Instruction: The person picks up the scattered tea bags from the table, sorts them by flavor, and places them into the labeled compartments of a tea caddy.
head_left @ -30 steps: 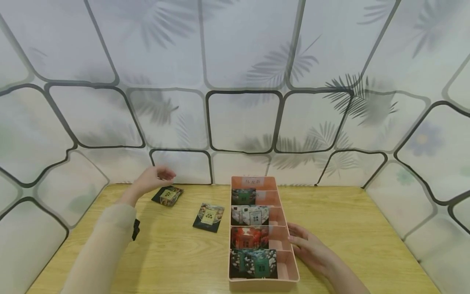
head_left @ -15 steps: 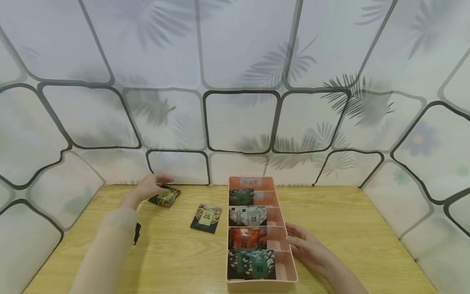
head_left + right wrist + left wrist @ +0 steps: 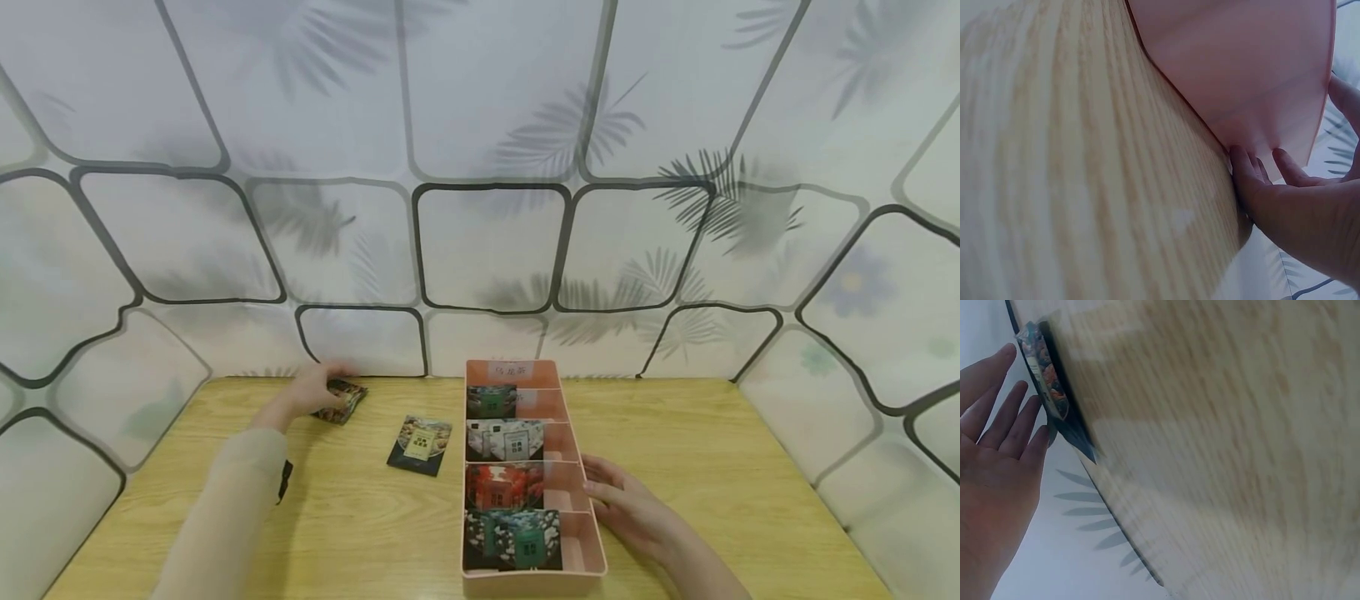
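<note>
My left hand (image 3: 303,396) reaches over the dark tea sachets (image 3: 342,402) at the back left of the table, its thumb overlapping them in the head view. The left wrist view has the sachets (image 3: 1047,378) lying by the table edge, with my loosely straight fingers (image 3: 1019,425) right beside them. Another tea sachet (image 3: 421,445), dark with a yellow label, lies flat to the left of a pink divided box (image 3: 577,546). My right hand (image 3: 633,508) rests its fingertips against the box's right side. Up close, its relaxed fingers (image 3: 1285,165) touch the pink wall (image 3: 1235,56).
Sachets stand in the box's compartments: green ones (image 3: 491,402) towards the back, then white ones (image 3: 516,442), red ones (image 3: 504,487) and dark green ones (image 3: 528,546) at the front. A patterned curtain (image 3: 487,250) surrounds the wooden table (image 3: 360,517).
My left hand has come down and a little right onto the back-left sachets, covering part of them. My right hand stays against the box. The head view has shifted slightly.
</note>
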`<action>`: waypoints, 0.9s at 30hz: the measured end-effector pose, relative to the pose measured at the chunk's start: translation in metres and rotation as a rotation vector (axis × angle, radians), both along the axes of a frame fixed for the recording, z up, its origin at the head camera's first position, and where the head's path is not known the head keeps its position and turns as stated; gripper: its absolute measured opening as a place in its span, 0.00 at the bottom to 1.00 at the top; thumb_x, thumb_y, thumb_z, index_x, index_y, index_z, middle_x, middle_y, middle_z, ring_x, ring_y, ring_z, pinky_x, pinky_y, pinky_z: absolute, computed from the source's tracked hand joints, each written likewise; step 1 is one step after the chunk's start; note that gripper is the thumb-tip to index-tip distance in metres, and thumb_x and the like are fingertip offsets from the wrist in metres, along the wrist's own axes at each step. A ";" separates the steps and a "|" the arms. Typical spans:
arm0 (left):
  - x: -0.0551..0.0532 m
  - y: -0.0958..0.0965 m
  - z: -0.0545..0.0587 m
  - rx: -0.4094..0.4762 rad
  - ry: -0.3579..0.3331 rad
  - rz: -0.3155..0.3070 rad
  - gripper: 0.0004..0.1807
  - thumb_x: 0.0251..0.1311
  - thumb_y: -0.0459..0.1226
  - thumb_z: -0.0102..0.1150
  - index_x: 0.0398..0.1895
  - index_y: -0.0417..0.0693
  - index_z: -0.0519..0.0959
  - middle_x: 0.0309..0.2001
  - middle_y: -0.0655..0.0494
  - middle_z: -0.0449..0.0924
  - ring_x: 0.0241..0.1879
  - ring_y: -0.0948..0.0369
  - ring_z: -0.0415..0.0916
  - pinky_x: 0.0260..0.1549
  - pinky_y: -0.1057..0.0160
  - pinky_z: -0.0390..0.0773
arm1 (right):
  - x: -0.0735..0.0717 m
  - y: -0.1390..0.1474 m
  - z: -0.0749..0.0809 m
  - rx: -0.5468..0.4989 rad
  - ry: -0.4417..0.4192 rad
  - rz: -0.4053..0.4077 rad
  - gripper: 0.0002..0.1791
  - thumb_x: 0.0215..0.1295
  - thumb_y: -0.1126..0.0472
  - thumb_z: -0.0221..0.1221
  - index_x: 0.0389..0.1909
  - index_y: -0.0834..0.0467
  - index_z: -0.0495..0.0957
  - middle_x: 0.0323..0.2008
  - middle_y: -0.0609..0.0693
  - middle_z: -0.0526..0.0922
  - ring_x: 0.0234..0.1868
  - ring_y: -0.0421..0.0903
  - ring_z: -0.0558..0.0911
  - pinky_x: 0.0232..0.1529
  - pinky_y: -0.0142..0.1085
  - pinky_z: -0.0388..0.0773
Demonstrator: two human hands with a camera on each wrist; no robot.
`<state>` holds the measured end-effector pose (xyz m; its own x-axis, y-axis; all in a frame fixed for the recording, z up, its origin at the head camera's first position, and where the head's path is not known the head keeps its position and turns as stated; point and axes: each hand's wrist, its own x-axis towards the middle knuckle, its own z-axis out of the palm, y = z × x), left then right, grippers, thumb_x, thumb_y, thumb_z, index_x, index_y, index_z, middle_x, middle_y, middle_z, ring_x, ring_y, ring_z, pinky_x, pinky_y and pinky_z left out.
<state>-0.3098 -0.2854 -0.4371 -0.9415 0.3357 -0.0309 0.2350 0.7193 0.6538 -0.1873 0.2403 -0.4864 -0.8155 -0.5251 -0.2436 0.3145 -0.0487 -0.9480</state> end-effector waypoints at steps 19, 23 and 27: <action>0.004 -0.003 -0.011 -0.106 -0.011 -0.019 0.34 0.60 0.32 0.76 0.67 0.27 0.75 0.62 0.28 0.79 0.61 0.33 0.76 0.59 0.37 0.80 | -0.001 0.001 0.000 -0.004 -0.009 0.005 0.46 0.85 0.55 0.50 0.83 0.72 0.32 0.83 0.74 0.40 0.66 0.34 0.75 0.66 0.29 0.75; 0.004 -0.003 -0.013 -0.078 -0.032 -0.010 0.26 0.62 0.32 0.74 0.61 0.27 0.80 0.54 0.32 0.83 0.52 0.40 0.81 0.52 0.42 0.83 | 0.000 0.001 0.001 -0.005 -0.008 0.006 0.46 0.85 0.55 0.50 0.83 0.71 0.32 0.83 0.73 0.40 0.66 0.34 0.74 0.67 0.29 0.75; 0.003 -0.003 -0.017 -0.027 -0.041 0.002 0.16 0.64 0.30 0.72 0.51 0.29 0.83 0.46 0.37 0.85 0.44 0.49 0.83 0.45 0.49 0.85 | 0.000 0.000 0.001 -0.002 -0.008 0.008 0.46 0.85 0.55 0.50 0.84 0.71 0.32 0.83 0.73 0.41 0.67 0.35 0.74 0.67 0.30 0.75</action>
